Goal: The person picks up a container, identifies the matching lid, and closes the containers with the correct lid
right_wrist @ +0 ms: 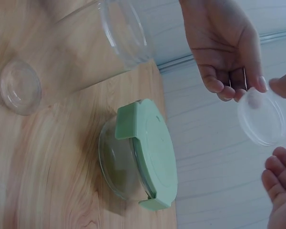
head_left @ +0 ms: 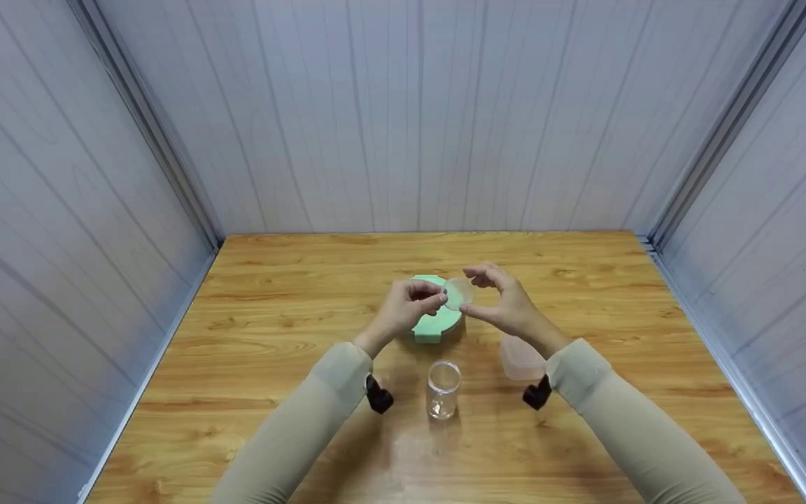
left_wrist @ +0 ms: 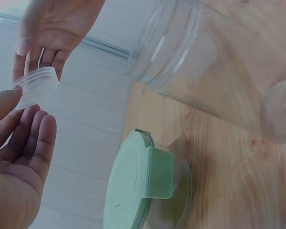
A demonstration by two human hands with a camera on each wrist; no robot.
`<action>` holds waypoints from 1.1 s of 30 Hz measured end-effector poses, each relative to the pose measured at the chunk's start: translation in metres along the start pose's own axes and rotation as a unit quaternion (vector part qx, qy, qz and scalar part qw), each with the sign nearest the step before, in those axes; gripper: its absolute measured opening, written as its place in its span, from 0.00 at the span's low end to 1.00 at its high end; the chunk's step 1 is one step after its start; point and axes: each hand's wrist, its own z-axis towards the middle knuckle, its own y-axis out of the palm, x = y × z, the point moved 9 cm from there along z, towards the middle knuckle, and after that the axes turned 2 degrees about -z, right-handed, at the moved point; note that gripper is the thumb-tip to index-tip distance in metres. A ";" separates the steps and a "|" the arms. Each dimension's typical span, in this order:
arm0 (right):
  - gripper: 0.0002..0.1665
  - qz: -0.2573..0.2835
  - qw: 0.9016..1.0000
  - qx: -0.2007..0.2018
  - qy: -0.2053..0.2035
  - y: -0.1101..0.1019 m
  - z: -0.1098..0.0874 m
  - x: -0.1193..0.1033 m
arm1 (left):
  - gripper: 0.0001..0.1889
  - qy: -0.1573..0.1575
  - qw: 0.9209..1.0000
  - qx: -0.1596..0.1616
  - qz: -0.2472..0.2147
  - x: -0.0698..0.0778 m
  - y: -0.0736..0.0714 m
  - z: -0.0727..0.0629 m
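My left hand (head_left: 403, 308) pinches the edge of a round translucent plastic lid (head_left: 456, 294) between thumb and fingers, holding it up above the table. My right hand (head_left: 511, 302) is spread around the lid's other side, thumb close to its rim and fingers apart from it. In the right wrist view the lid (right_wrist: 262, 118) faces the camera, with a raised ring along its edge. Nearer my body a clear jar (head_left: 443, 395) stands upright, its mouth uncovered. Behind and below the hands sits a round glass food container with a green clip-on lid (head_left: 438, 325).
A pale translucent plastic container (head_left: 520, 360) rests on the wooden table (head_left: 291, 322), partly behind the right forearm. White panel walls (head_left: 417, 119) enclose the table at the back and both sides. Black wrist cameras (head_left: 379, 395) hang under both sleeves.
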 end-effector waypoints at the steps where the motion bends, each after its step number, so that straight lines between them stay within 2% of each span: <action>1: 0.33 0.014 1.000 -0.006 0.010 0.000 0.000 0.002 | 0.12 0.011 1.000 0.000 0.017 0.003 0.000 0.000; 6: 0.27 0.100 0.992 -0.034 0.072 0.000 0.001 0.013 | 0.09 0.072 0.993 -0.002 0.097 0.014 0.004 -0.005; 11: 0.26 0.157 0.977 -0.050 0.134 -0.001 0.000 0.024 | 0.08 0.140 0.979 -0.015 0.149 0.024 0.011 -0.014; 15: 0.27 0.176 0.969 -0.082 0.150 0.000 0.001 0.028 | 0.07 0.203 0.959 -0.018 0.197 0.031 0.013 -0.021; 19: 0.27 0.179 0.965 -0.112 0.155 0.002 0.000 0.028 | 0.07 0.248 0.942 -0.019 0.224 0.036 0.014 -0.026; 25: 0.29 0.186 0.961 -0.127 0.159 0.008 -0.002 0.025 | 0.09 0.291 0.920 -0.022 0.263 0.041 0.015 -0.036; 33: 0.29 0.163 0.966 -0.136 0.145 0.016 -0.002 0.025 | 0.10 0.348 0.874 -0.018 0.338 0.044 0.017 -0.047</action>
